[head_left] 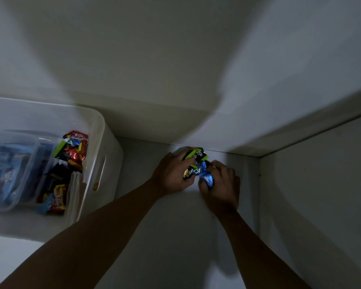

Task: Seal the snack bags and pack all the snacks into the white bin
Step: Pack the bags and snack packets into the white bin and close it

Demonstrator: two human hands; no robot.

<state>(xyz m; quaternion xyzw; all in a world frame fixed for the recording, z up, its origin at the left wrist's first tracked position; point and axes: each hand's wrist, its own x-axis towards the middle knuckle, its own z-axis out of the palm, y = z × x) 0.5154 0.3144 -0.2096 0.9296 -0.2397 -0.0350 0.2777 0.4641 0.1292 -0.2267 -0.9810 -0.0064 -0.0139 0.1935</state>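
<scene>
Both of my hands meet on a small pile of snack packets at the back of a white shelf. My left hand [171, 174] is closed around black-and-green packets [196, 155]. Fingers of my right hand [221, 184] curl over a shiny blue packet [206, 178]. The white bin [104, 142] stands to the left of my hands. Inside it lie several colourful snack packets [73, 151] and a clear plastic box [15, 172] with blue packages.
The shelf's back wall [175, 80] rises just behind the pile, and a side wall [311, 195] stands close on the right. The bin has a handle slot [101, 170] facing my hands. Bare shelf surface [175, 236] lies under my forearms. Light is dim.
</scene>
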